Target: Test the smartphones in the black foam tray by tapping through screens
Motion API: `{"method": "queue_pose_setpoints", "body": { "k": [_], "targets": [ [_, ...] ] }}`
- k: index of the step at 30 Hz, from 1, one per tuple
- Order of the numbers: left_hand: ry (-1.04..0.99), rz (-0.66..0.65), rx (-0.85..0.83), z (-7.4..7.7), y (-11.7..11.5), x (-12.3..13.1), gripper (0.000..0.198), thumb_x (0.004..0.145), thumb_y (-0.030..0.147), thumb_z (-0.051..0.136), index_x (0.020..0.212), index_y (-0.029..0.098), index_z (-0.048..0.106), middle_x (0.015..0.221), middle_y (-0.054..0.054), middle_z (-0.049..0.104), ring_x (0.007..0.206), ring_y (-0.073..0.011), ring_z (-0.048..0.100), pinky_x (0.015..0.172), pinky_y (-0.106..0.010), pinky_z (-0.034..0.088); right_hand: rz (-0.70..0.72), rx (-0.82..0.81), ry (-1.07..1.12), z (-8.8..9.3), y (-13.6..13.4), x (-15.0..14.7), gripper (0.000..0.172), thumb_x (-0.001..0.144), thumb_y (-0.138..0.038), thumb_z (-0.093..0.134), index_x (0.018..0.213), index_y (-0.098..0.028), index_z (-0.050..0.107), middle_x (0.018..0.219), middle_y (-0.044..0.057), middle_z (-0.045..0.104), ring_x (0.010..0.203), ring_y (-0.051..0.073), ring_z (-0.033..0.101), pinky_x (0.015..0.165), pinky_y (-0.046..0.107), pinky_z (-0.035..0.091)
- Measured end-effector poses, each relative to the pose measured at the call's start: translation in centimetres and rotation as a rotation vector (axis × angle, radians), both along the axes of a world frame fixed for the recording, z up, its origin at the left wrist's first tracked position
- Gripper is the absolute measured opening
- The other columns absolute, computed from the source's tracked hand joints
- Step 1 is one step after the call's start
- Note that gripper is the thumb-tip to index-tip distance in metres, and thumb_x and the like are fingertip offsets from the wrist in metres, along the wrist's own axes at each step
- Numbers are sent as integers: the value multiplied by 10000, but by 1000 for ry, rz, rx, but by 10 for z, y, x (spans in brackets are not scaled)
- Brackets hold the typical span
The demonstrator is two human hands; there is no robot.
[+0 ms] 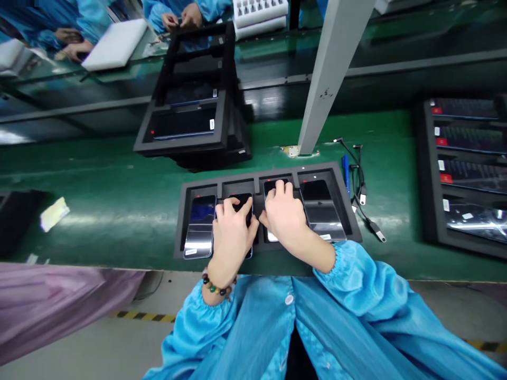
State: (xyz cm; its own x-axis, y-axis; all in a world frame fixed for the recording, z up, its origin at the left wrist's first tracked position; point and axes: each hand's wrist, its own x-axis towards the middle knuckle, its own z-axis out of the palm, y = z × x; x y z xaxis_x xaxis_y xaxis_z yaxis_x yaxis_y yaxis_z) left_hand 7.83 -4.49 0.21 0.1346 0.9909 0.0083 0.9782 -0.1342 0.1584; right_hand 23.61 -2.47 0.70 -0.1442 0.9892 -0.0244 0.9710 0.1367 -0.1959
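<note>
A black foam tray [259,247] with a row of compartments lies on the bench in front of me, holding several smartphones. My left hand [232,232], a bead bracelet at its wrist, rests with spread fingers on the second smartphone from the left [249,207]. Over the third smartphone [271,186] lies my right hand [283,211], fingers apart on its upper part and thumb out to the left. Both hands cover much of these two phones. The leftmost smartphone [200,227] and the rightmost smartphone [321,208] sit untouched, screens up.
Stacked black trays [222,138] with phones stand behind mine; another phone tray [430,211] is at right. A grey post [330,74] rises from the bench. Black cables [358,174] and a blue pen-like object [346,174] lie right. Co-workers' hands [192,16] show across the bench.
</note>
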Motion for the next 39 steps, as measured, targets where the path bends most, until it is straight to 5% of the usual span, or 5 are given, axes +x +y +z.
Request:
{"method": "queue_pose_setpoints", "body": {
  "k": [9,14,19,31,39],
  "targets": [
    [-31,23,15,-6,-2,1,482,1037,396,635,1496,261,698,1488,-181,610,1313,-409,580,933,-543,605,69,57,14,9,-38,18,367,1020,-369,655,1236,-84,737,1382,270,675,1158,369,644,695,430,645],
    [-137,109,228,2,-12,-78,438,1064,521,607,1382,256,750,1452,-127,693,1331,-364,634,1156,-569,506,-13,223,312,-6,-70,99,492,1088,-532,598,1417,-178,688,1382,140,754,1359,343,630,1174,563,542],
    [-66,173,126,-10,-29,-134,627,1024,619,617,1493,206,680,1407,-177,704,1285,-402,634,1138,-574,520,-221,249,324,-31,-96,149,669,1046,-653,598,1509,-171,635,1339,192,743,1409,394,588,1174,611,506],
    [-25,319,59,-16,-1,-77,498,1028,422,575,1475,268,731,1521,-214,592,1336,-480,566,919,-630,633,-252,263,282,-53,-93,108,687,1017,-682,596,1515,-209,575,1466,210,602,1502,428,465,1240,671,376],
    [-63,221,124,-21,-1,-82,499,1051,453,553,1446,216,743,1599,-207,546,1412,-489,524,1127,-713,527,-297,205,206,-43,-93,98,580,1019,-610,634,1463,-240,576,1534,195,550,1528,432,423,1221,693,384]
  ]
}}
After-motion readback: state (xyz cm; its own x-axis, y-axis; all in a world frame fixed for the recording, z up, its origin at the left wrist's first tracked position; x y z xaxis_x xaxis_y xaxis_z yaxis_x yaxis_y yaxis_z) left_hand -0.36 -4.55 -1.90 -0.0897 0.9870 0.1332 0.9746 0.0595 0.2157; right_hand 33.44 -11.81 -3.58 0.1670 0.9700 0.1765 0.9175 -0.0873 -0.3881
